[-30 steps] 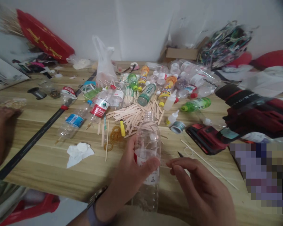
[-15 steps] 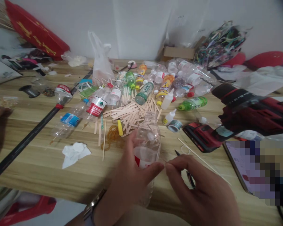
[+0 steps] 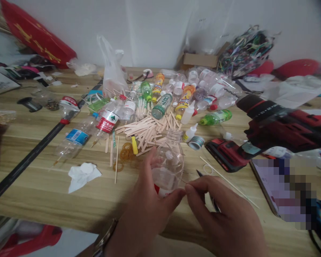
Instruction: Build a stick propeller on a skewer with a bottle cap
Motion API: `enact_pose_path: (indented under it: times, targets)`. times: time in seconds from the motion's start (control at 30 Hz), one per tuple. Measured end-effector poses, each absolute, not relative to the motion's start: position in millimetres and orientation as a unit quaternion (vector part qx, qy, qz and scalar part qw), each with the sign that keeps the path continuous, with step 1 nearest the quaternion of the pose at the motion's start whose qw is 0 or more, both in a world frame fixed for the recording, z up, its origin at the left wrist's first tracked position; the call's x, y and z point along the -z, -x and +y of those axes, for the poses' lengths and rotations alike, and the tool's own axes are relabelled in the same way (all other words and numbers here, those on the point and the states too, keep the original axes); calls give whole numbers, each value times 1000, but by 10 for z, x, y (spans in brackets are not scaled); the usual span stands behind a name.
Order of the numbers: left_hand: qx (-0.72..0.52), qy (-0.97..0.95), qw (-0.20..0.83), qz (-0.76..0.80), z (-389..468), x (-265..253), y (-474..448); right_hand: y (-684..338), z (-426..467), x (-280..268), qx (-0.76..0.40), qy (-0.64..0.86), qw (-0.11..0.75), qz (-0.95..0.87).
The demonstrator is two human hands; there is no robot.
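My left hand [image 3: 152, 191] is closed around a clear plastic bottle [image 3: 168, 162] that has a red and white label and no cap on its neck. The bottle's neck leans away from me. Close to its right side, my right hand [image 3: 203, 203] pinches a thin, light-brown piece [image 3: 182, 180] between thumb and forefinger. Its tip points at the bottle wall; whether it is a stick or a band, and whether it touches, I cannot tell. Partly hidden behind my right hand lies a pair of scissors [image 3: 199, 173].
Wooden craft sticks [image 3: 147, 130] and several plastic bottles [image 3: 186, 98] crowd the table's middle. Rubber bands [image 3: 127, 151] lie left of my hands, near a crumpled tissue [image 3: 85, 175]. To the right are a red drill [image 3: 267, 132], a phone [image 3: 273, 192], a tape roll [image 3: 196, 142] and glue bottles [image 3: 190, 132].
The bottle's neck has tipped further away from me. My right hand has come slightly closer to the bottle's side, and more of the thin piece shows. The view has shifted slightly.
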State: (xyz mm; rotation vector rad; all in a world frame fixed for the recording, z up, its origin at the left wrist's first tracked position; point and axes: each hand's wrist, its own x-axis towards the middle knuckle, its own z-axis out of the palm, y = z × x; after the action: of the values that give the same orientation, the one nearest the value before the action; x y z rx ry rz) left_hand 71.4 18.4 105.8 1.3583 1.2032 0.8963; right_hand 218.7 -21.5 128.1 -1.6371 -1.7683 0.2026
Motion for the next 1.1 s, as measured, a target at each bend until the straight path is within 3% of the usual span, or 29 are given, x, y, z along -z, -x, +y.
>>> enact_pose_path:
  times: [0.33,0.63,0.87,1.1]
  targets:
    - [-354,-681,406,496,104,-995,-711,-2212,-285,-1207,-41,639,338,-690]
    - [-322,-736,373,465,53,-1065,-736,-2227,-343,-1089,-72,685,338,-641]
    - [-312,-699,451,458,41,-1035,-716,-2168,-343,-1205,-276,702,387,-530]
    - [-293,-740,446,411,47,-1037,-645,-2277,-223,-1182,-613,570,422,-349]
